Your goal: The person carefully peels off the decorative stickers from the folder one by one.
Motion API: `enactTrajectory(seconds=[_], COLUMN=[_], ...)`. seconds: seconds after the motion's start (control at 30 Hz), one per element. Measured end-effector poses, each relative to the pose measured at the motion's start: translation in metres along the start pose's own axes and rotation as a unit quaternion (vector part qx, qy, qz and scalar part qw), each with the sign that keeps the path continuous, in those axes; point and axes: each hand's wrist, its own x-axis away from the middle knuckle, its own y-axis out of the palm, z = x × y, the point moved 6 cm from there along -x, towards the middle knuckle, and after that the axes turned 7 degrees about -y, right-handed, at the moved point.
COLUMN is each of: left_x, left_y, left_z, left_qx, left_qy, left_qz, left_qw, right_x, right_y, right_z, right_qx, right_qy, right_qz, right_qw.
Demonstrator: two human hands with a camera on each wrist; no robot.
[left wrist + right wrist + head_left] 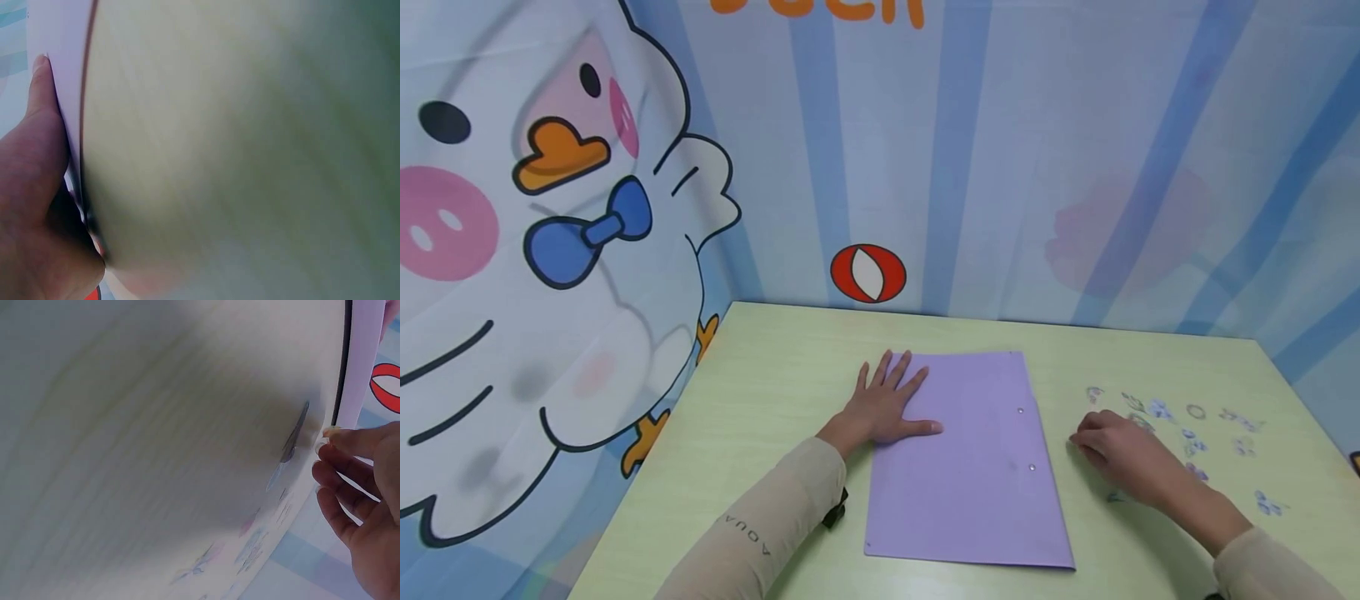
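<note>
My left hand [886,406] rests on the left side of a purple folder [962,500], fingers spread and thumb pointing right. That folder lies flat, with two small metal rivets near its right edge. The left wrist view has the hand [37,169] beside the folder's edge [69,37]. To the folder's right is my right hand [1123,454], just above the table. Its thumb and forefinger pinch a small pale, see-through sticker [322,447], partly hidden by the fingertips. Close by lies a slim leaf-like sticker [289,450].
Several clear flower stickers, among them a blue one [1160,409], a ring-shaped one [1196,412] and a lower one [1268,502], are scattered across the right of the pale table [790,367]. A cartoon-printed cloth [1000,167] hangs behind the table's far edge.
</note>
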Motion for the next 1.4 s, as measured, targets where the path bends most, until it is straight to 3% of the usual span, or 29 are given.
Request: enactTrajectory(seconds=[0.23,0.43,0.63,0.83,1.1,1.23,1.4], left_x=[-0.002,0.001,0.013,0.017,0.019,0.023,0.023], left_y=[0.001,-0.001,-0.01,-0.013,-0.022,-0.028,-0.026], left_z=[0.001,0.004,0.007,0.005,-0.001,-0.001,0.0], left_qx=[0.011,0.005,-0.003,-0.016,-0.027,-0.015,-0.005], left_qy=[0.007,0.006,0.012,0.02,0.018,0.024,0.034], left_qz=[0.009,0.005,0.015,0.019,0.026,0.04,0.048], left_qw=[0.9999,1.0,0.9998,0.9995,0.9992,0.9988,0.9983], right_x=[0.008,0.01,0.011,0.01,0.011,0.012,0.012], right_y=[0.002,0.0,-0.003,-0.007,-0.018,-0.02,-0.019], right_z=[0.0,-0.001,-0.001,0.004,0.01,0.013,0.014], right_qx=[-0.016,-0.004,0.003,-0.021,-0.078,-0.093,-0.072], right_qy=[0.004,-0.018,-0.023,0.038,0.09,0.096,0.073], right_qz=[-0.015,0.026,0.058,0.011,-0.047,-0.05,-0.02], right_qw=[1.0,1.0,0.998,0.999,0.992,0.99,0.994])
